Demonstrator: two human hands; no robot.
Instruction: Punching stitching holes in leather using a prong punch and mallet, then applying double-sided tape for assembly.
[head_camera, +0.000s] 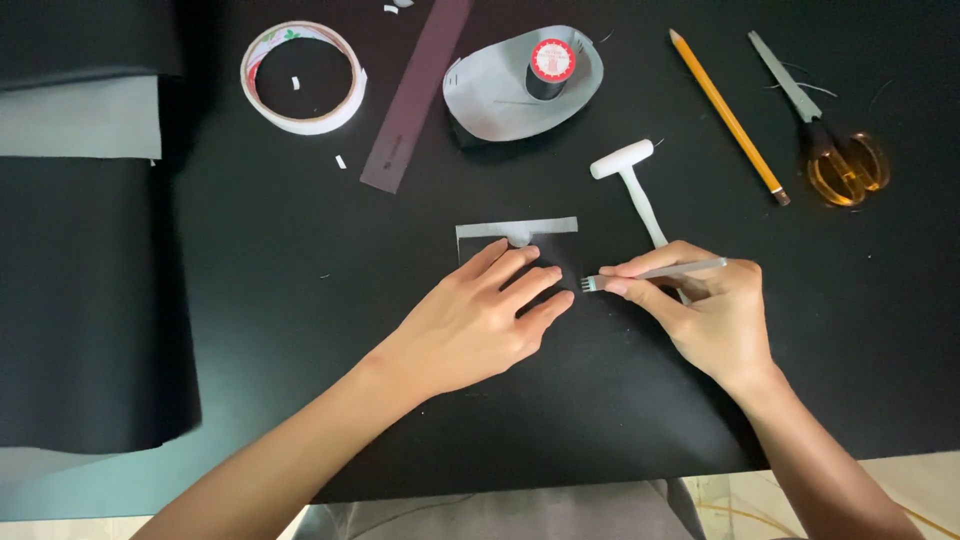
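Observation:
My left hand (478, 318) lies flat, fingers spread, pressing a small black leather piece (545, 247) with a grey strip along its top edge onto the black mat (300, 300). My right hand (705, 305) pinches a slim metal pronged punch (650, 273), its toothed tip resting at the leather piece's right edge, just off my left fingertips. A white mallet (632, 175) lies right behind the right hand, its handle partly hidden under my fingers.
A tape roll (303, 77) sits at the back left, a dark ruler strip (415, 95) beside it. A grey oval piece (490, 95) carries a thread spool (552, 66). A yellow pencil (728, 115) and amber-handled scissors (825, 140) lie at the back right. Folded dark sheets (85, 290) occupy the left.

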